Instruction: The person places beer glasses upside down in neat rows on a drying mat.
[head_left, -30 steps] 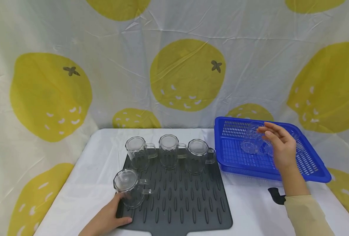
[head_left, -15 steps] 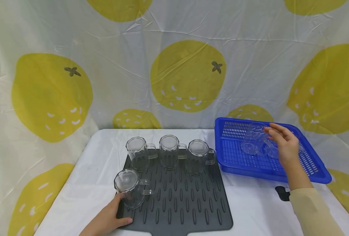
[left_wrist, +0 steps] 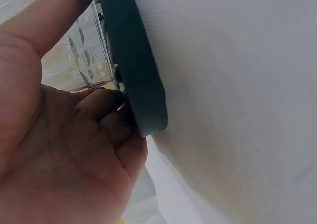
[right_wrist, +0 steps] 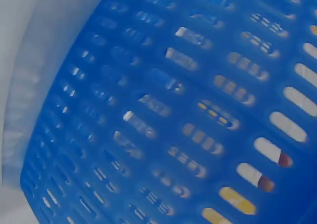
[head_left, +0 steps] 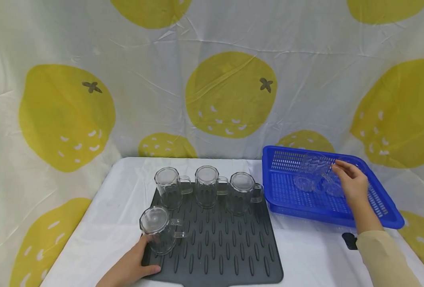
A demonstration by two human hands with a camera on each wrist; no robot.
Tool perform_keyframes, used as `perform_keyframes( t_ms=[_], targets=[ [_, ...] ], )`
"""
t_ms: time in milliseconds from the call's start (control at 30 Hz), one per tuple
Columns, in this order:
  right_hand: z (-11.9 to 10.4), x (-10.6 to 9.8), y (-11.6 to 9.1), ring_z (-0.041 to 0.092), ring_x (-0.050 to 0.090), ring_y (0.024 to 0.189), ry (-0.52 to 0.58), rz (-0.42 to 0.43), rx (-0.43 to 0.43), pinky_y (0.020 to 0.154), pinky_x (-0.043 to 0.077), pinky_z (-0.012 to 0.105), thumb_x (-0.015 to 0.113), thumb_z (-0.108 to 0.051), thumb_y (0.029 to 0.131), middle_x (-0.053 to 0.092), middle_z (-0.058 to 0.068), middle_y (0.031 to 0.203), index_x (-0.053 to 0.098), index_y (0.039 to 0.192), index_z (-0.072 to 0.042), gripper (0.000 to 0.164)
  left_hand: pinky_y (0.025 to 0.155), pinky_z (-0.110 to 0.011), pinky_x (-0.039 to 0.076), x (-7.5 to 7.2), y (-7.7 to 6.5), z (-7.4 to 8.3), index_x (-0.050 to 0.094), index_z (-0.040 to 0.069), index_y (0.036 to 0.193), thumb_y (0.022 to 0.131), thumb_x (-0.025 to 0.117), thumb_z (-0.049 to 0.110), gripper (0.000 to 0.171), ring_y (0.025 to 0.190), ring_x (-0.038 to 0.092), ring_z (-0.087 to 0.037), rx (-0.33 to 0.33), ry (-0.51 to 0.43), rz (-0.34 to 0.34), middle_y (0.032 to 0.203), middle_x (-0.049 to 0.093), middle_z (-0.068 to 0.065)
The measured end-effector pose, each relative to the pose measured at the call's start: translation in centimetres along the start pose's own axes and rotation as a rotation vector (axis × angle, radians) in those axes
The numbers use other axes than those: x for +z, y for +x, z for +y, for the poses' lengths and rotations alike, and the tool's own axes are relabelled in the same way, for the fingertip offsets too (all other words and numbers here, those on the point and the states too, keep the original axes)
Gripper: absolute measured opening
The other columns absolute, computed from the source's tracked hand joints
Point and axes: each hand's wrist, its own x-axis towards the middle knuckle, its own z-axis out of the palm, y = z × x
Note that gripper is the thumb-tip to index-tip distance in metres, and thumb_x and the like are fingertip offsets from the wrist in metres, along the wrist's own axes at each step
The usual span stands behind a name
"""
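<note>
At lower left, the left hand (head_left: 129, 261) touches the dark mat (head_left: 230, 259) beside a glass mug (head_left: 157, 223); right, the right hand (head_left: 354, 186) is by glassware (head_left: 307, 182) in the blue basket (head_left: 305, 214). Whether either grips, I can't tell.

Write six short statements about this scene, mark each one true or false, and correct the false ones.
1. Four clear, faceted glass mugs stand on the dark grey, ribbed mat. True.
2. The blue, slotted, rectangular basket is left of the mat. False: in the head view it is to the right.
3. The bare left hand touches the mat at its left edge. True.
4. The right hand, below a beige sleeve, is over the mat. False: it is over the basket.
5. In the head view, the handles of all four mugs point right. True.
6. The basket holds no glassware. False: clear glassware lies inside it.
</note>
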Motion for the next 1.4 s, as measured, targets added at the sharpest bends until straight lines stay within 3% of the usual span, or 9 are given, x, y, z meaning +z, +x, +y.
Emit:
perform_keyframes(
  t_ms=[133, 367, 533, 633, 767, 833, 1033, 1133, 1400],
  targets=[
    [2.5, -0.2, 1.1, 0.008, 0.049, 0.105, -0.217, 0.005, 0.031, 0.082, 0.041, 0.02, 0.057, -0.04, 0.09, 0.057, -0.012, 0.107, 0.049, 0.134, -0.011, 0.054, 0.098, -0.06, 0.027, 0.0, 0.1, -0.2, 0.025, 0.0, 0.14, 0.066, 0.078, 0.048, 0.103, 0.127, 0.032, -0.044, 0.004, -0.005, -0.007, 0.139, 0.033, -0.027],
    [8.7, -0.8, 4.6, 0.023, 0.039, 0.124, -0.38, 0.022, 0.083, 0.085, 0.046, 0.033, 0.055, -0.055, 0.085, 0.046, 0.005, 0.135, 0.039, 0.141, -0.022, 0.067, 0.097, -0.059, 0.028, 0.1, 0.0, -0.2, 0.026, -0.002, 0.14, 0.066, 0.078, 0.047, 0.103, 0.127, 0.031, -0.044, -0.005, -0.005, -0.01, 0.141, 0.029, -0.029],
    [8.4, -0.5, 4.6, 0.037, 0.036, 0.124, -0.454, -0.047, 0.1, 0.076, 0.044, 0.054, 0.052, -0.057, 0.086, 0.039, 0.02, 0.138, 0.028, 0.145, -0.009, 0.08, 0.097, -0.059, 0.028, 0.2, 0.0, -0.1, 0.028, -0.003, 0.138, 0.066, 0.078, 0.047, 0.101, 0.126, 0.032, -0.044, -0.017, -0.001, -0.012, 0.141, 0.03, -0.029],
    [7.2, -0.3, 4.0, 0.042, 0.037, 0.121, -0.505, -0.123, 0.125, 0.073, 0.042, 0.056, 0.05, -0.062, 0.084, 0.036, 0.025, 0.138, 0.02, 0.146, -0.003, 0.09, 0.097, -0.06, 0.027, 0.2, 0.1, -0.2, 0.029, -0.002, 0.137, 0.066, 0.078, 0.046, 0.099, 0.126, 0.032, -0.044, -0.015, -0.009, -0.019, 0.14, 0.031, -0.029],
    [5.8, -0.1, 3.5, 0.052, 0.033, 0.118, -0.476, -0.229, 0.16, 0.085, 0.035, 0.062, 0.051, -0.06, 0.084, 0.031, 0.035, 0.136, 0.013, 0.144, 0.006, 0.097, 0.097, -0.061, 0.026, 0.2, 0.1, -0.2, 0.031, -0.001, 0.136, 0.066, 0.078, 0.046, 0.097, 0.127, 0.031, -0.044, -0.004, -0.019, -0.02, 0.139, 0.033, -0.028],
    [5.9, 0.2, 3.6, 0.053, 0.034, 0.116, -0.485, -0.23, 0.188, 0.08, 0.039, 0.061, 0.051, -0.059, 0.085, 0.032, 0.036, 0.135, 0.013, 0.143, 0.008, 0.097, 0.097, -0.061, 0.026, 0.2, 0.1, -0.2, 0.032, -0.001, 0.135, 0.067, 0.078, 0.046, 0.094, 0.127, 0.031, -0.044, 0.004, -0.018, -0.019, 0.138, 0.034, -0.028],
    [13.4, -0.4, 7.2, 0.052, 0.039, 0.113, -0.517, -0.212, 0.146, 0.068, 0.043, 0.057, 0.044, -0.07, 0.081, 0.036, 0.035, 0.133, 0.017, 0.144, 0.005, 0.102, 0.097, -0.062, 0.025, 0.2, 0.1, -0.1, 0.034, 0.002, 0.132, 0.067, 0.078, 0.046, 0.09, 0.127, 0.031, -0.045, 0.027, -0.021, -0.015, 0.138, 0.033, -0.028],
    [15.7, -0.5, 8.2, 0.054, 0.039, 0.111, -0.528, -0.214, 0.108, 0.079, 0.038, 0.063, 0.04, -0.072, 0.08, 0.036, 0.036, 0.131, 0.02, 0.143, 0.005, 0.101, 0.097, -0.062, 0.025, 0.2, 0.2, -0.1, 0.034, 0.002, 0.133, 0.067, 0.078, 0.046, 0.091, 0.127, 0.03, -0.045, 0.021, -0.021, -0.016, 0.139, 0.033, -0.029],
    [14.5, -0.3, 7.6, 0.05, 0.043, 0.109, -0.525, -0.225, 0.106, 0.08, 0.038, 0.062, 0.038, -0.069, 0.084, 0.05, 0.032, 0.121, 0.035, 0.136, 0.006, 0.091, 0.097, -0.062, 0.025, 0.3, 0.2, -0.2, 0.034, 0.002, 0.134, 0.066, 0.078, 0.046, 0.092, 0.127, 0.03, -0.046, 0.012, -0.012, -0.013, 0.139, 0.032, -0.03]
  ],
)
